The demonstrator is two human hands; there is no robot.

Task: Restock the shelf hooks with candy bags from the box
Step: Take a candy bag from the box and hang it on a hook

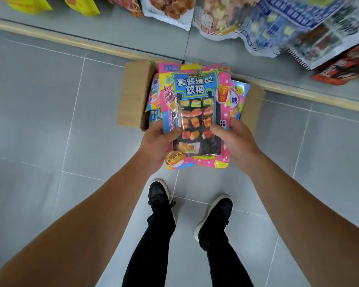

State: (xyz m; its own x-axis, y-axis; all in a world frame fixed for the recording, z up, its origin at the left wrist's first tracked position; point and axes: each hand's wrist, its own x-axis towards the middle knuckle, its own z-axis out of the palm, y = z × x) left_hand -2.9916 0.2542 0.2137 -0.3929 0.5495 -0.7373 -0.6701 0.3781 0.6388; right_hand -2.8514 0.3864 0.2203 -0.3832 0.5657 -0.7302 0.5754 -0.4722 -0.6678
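**Camera setup: single head view**

One wide-angle view, worn at head height, looking steeply down and slightly forward. Straight lines bow near the frame edges. Both forearms enter from the lower corners and meet at mid-frame, close to the lens. The floor (50,121) fills most of the frame; shoes (160,195) sit at lower centre, almost directly beneath. The shelf base (133,36) crosses the upper frame. No second view, so no shared area.
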